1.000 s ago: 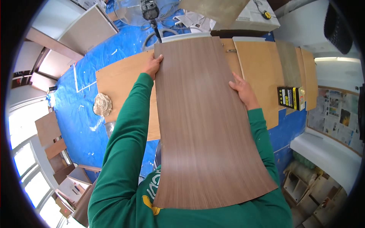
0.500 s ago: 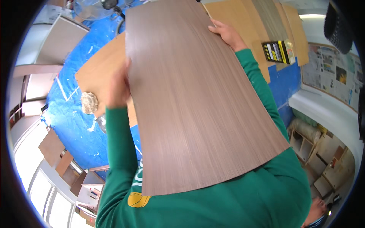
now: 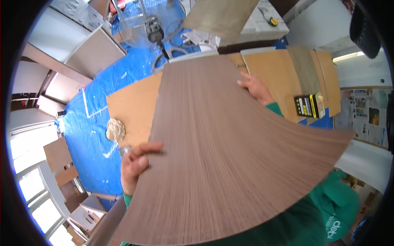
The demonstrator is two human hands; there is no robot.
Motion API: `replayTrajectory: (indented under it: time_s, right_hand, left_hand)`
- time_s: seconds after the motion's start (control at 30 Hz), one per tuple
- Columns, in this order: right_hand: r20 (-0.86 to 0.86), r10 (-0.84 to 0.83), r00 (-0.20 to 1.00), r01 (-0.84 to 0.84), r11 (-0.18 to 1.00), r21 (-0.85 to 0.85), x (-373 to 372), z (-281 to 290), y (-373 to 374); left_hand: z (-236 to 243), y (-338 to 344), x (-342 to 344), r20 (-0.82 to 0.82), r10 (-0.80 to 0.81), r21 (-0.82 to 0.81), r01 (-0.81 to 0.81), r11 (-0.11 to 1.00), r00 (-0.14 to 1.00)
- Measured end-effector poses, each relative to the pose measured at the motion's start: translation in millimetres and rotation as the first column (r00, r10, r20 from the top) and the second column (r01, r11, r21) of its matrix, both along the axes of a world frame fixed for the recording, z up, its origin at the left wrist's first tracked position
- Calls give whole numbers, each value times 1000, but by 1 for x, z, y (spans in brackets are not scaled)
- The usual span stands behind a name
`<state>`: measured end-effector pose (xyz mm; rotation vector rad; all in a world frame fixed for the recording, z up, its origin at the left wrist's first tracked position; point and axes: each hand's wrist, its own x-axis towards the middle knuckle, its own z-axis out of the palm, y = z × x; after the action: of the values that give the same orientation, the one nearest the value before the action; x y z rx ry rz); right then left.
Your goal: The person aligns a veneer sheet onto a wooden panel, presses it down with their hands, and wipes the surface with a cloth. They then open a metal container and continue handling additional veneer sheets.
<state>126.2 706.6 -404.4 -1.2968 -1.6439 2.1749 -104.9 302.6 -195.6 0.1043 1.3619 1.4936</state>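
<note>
A large thin wood-grain sheet (image 3: 213,143), brown and flexible, stretches from the board in front of me to my body, its near end flaring and curving up at the right. At its left edge is my left hand (image 3: 133,166), with the index finger stretched over the face and the thumb apart from it; no firm grip shows. My right hand (image 3: 258,90) holds the far part of the right edge, thumb and finger on top, the other fingers partly hidden. Most of both forearms is hidden under the sheet.
Tan boards (image 3: 133,102) lie beneath on a blue floor sheet (image 3: 88,147). Left of the sheet sits a roll of beige tape (image 3: 115,129). A black-and-yellow box (image 3: 308,105) is at right. Ahead stand a fan (image 3: 154,30) and a white surface with a tape measure (image 3: 273,21).
The wood-grain sheet has shifted away, and its near end now spreads wider to the right. My left hand has slid nearer along its edge. The view has tilted up, showing more ahead.
</note>
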Motion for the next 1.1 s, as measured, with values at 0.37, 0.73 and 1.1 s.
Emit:
replayTrajectory:
  time_s: [0.37,0.73,1.1]
  right_hand:
    - [-94,-154,984,162,983,91,34,11,-37]
    - [7,-113,994,113,990,-85,38,21,-46]
    - [-39,-158,987,151,978,-143,39,-7,-37]
  left_hand:
    - [-15,-23,-28,3,-355,299,338,892,935]
    - [-240,97,-139,-122,-113,-463,44,885,986]
    - [-389,235,-194,30,-193,-195,195,961,981]
